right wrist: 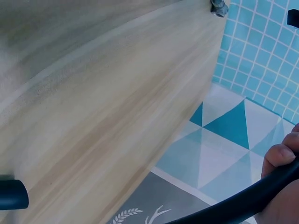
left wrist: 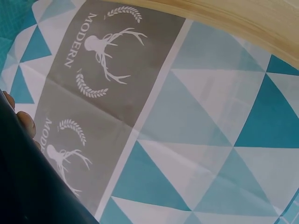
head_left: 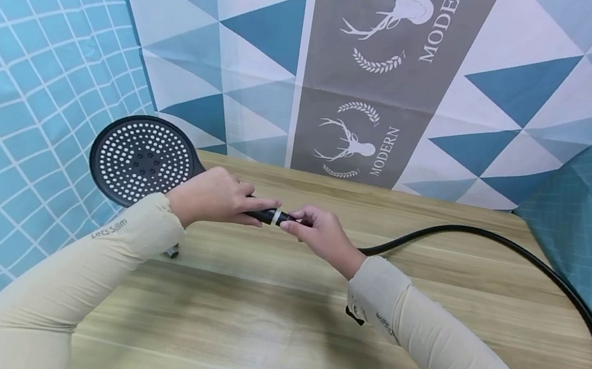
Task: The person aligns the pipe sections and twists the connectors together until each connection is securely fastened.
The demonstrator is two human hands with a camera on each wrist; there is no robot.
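Note:
A large round black shower head (head_left: 142, 161) with a pale-dotted face is raised over the table on the left. My left hand (head_left: 219, 197) grips its handle (head_left: 264, 210), fingers wrapped around it. Just right of a white ring (head_left: 276, 217) at the handle's end, my right hand (head_left: 323, 234) pinches the end of a black hose (head_left: 473, 230) between thumb and fingers. The hose and handle are in line there. In the right wrist view the hose (right wrist: 233, 205) runs out from the curled fingers (right wrist: 280, 156). The left wrist view has a dark form across its lower left, with fingertips (left wrist: 25, 122) beside it.
The hose loops across the right side of the wooden table (head_left: 251, 331). A small metal fitting (head_left: 172, 251) lies at the left, partly behind my left forearm. Blue tiled sheeting (head_left: 14, 72) stands at the left, and a triangle-patterned backdrop (head_left: 261, 32) rises behind the table.

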